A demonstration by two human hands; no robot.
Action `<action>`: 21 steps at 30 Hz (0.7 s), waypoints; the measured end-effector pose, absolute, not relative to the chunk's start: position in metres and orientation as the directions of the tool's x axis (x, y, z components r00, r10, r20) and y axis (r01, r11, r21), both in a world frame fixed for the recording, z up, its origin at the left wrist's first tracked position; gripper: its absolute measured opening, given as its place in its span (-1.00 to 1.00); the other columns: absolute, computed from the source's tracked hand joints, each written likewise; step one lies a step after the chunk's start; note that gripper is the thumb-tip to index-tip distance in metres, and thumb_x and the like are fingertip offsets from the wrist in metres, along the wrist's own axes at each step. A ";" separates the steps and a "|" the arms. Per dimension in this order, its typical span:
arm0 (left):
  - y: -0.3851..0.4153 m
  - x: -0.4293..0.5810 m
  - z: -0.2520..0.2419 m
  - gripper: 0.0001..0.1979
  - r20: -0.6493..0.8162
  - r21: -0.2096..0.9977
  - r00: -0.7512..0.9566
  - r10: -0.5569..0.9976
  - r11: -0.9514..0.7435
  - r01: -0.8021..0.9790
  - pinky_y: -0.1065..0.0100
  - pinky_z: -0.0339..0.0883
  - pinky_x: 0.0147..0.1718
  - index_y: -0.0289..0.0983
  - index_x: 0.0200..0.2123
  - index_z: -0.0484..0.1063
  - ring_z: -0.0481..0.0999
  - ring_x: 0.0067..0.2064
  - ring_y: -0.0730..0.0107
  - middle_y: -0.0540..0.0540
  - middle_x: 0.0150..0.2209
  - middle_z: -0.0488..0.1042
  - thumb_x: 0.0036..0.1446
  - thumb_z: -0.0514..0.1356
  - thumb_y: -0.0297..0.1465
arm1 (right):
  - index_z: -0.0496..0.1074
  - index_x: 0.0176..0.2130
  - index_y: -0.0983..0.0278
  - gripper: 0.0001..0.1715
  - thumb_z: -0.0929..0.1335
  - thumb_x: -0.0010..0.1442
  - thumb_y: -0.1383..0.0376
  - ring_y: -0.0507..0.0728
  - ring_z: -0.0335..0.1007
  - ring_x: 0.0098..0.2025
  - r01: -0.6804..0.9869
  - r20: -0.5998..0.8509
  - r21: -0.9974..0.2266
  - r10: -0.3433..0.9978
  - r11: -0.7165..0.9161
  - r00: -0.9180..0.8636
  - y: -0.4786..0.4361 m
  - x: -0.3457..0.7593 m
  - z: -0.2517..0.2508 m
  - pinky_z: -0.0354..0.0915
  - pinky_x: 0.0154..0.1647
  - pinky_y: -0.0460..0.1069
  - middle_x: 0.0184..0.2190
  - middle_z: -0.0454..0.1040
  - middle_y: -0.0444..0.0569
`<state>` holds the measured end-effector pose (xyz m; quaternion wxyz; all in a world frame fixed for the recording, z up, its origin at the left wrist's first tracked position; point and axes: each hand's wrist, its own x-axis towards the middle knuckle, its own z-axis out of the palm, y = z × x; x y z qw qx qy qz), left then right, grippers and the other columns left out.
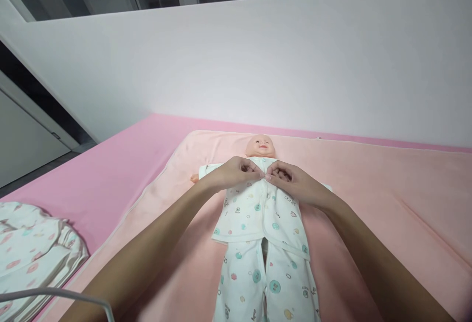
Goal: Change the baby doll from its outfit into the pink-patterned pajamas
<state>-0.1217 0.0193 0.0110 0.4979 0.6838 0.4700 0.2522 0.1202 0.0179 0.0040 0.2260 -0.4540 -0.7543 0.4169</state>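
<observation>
A baby doll (261, 146) lies on its back, head away from me, dressed in a white printed baby shirt (250, 214) and matching trousers (243, 282). Over the doll's chest, my left hand (239, 172) and my right hand (285, 177) meet at the shirt's front seam. Each hand pinches an edge of the shirt front between thumb and fingers; any fastener there is too small to make out. Below the hands the two front edges lie together down to the hem. One doll hand (194, 178) sticks out of the sleeve on the left.
Beneath the doll is a peach sheet (368, 189) over a pink padded surface (121, 164). Folded printed cloth (33, 253) lies at the left, with a grey curved bar (55, 292) in front. A white wall (276, 66) rises behind.
</observation>
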 end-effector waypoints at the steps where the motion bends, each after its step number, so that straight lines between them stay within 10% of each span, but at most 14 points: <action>1: 0.019 -0.122 0.011 -0.64 -0.125 0.925 0.439 0.890 -0.055 0.375 0.39 0.09 -0.44 -0.22 -0.20 0.63 0.28 -0.38 0.46 0.00 -0.37 0.37 0.04 0.40 -0.09 | 0.48 -0.11 0.21 -0.65 0.42 0.31 0.00 -0.05 0.05 -0.36 0.507 -0.041 -0.828 0.877 0.239 -0.479 0.017 0.120 0.004 0.07 -0.34 -0.15 -0.38 0.16 -0.16; 21: 0.007 -0.107 0.010 -0.77 0.009 0.904 0.344 0.939 -0.154 0.398 0.40 0.04 -0.46 -0.27 -0.29 0.55 0.15 -0.43 0.50 0.06 -0.43 0.16 0.15 0.32 -0.20 | 0.57 -0.08 0.28 -0.62 0.44 0.18 0.10 -0.05 0.13 -0.49 0.532 -0.096 -0.846 0.990 -0.026 -0.106 -0.010 0.094 0.015 0.03 -0.53 -0.16 -0.47 0.27 -0.14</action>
